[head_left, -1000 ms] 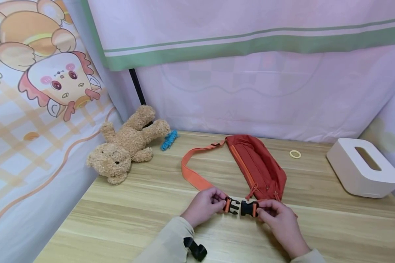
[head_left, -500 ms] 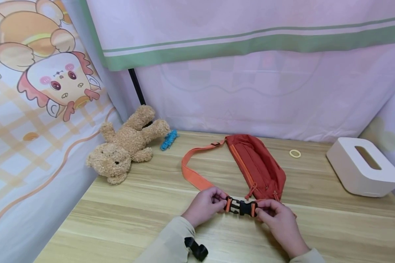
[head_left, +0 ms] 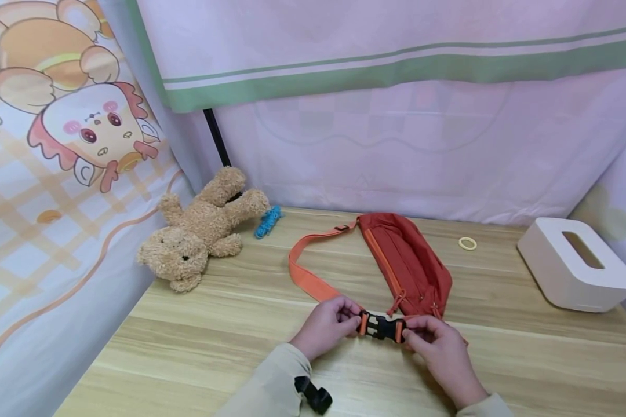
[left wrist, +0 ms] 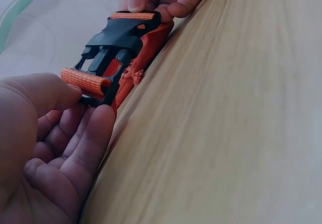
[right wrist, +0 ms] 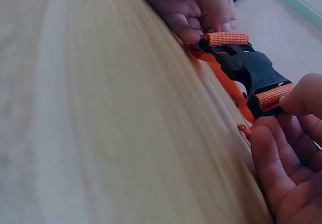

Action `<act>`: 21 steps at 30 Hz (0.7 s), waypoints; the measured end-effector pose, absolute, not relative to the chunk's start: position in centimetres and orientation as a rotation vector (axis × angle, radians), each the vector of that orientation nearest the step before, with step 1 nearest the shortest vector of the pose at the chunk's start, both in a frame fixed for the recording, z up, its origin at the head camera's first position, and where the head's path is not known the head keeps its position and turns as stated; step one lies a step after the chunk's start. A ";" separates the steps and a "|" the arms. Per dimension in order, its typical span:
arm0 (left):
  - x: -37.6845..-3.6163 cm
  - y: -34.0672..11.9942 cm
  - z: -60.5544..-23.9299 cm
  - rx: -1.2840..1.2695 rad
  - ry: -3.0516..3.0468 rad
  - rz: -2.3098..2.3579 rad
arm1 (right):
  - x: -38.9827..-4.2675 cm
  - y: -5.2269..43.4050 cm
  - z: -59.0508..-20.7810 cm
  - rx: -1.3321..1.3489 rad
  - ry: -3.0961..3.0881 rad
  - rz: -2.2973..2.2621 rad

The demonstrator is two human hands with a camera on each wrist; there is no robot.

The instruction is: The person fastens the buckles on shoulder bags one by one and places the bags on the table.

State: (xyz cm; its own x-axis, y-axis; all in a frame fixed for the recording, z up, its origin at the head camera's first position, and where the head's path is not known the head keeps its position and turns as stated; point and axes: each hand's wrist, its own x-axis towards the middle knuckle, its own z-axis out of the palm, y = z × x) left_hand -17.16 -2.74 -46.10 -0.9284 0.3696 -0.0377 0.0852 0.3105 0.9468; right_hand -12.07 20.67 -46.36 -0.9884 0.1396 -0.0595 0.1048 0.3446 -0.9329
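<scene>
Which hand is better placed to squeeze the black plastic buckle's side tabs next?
Probably the left hand: it pinches the black plastic buckle at its pronged end, while the right hand holds the socket end.

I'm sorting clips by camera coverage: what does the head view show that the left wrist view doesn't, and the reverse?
Only the head view shows the whole red waist bag, its orange strap, the teddy bear, the white tissue box, the yellow ring and the blue item by the bear.

Only the left wrist view shows the black buckle close up, its prongs seated in the socket and orange webbing looped through each end.

Both show the left hand and right hand pinching the buckle's ends on the wooden table.
</scene>
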 end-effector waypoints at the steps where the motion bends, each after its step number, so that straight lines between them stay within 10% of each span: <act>1: -17.2 -2.7 -46.1 0.417 2.326 1.663 | -12.1 20.6 -46.4 -0.230 -2.544 1.775; 21: -17.1 -2.4 -46.2 0.416 2.300 1.704 | -12.1 20.2 -46.0 -0.258 -2.528 1.804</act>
